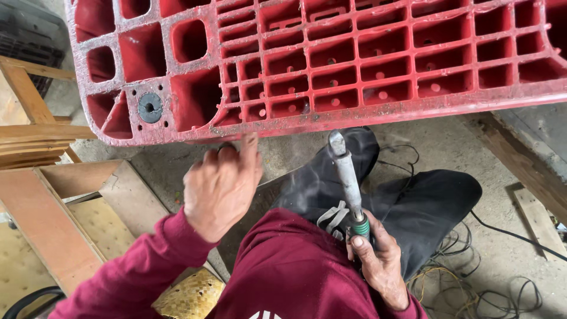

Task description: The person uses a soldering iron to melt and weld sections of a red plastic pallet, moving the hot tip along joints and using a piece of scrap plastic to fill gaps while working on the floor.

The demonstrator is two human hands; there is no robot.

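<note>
The red moulded plastic panel (331, 65), ribbed into a grid of square cells, lies across the top of the view with its worn, whitened lower edge toward the person. A round black rubber bushing (150, 107) sits in a cell near its lower left corner.

The right hand (378, 260) is closed around the green-banded grip of a grey metal soldering iron (348, 177). The thumb lies along the handle, and the shaft points upward. Its blunt tip stands just below the panel's lower edge; contact cannot be confirmed. Thin smoke hangs around the shaft.

The left hand (221, 186) is raised beside the iron, fingers loosely curled and holding nothing. One finger is extended up, and its tip reaches the panel's lower edge.

The person wears a maroon long-sleeved top (289, 272) and black trousers (425, 207). The trousers lie behind the iron.

Wooden frames and boards (53, 201) lie to the left on the concrete floor (449, 147). A woven yellow mat (192, 295) shows beneath the left arm. Tangled black and yellow cables (472, 283) lie at lower right, near a further timber plank (525, 171).
</note>
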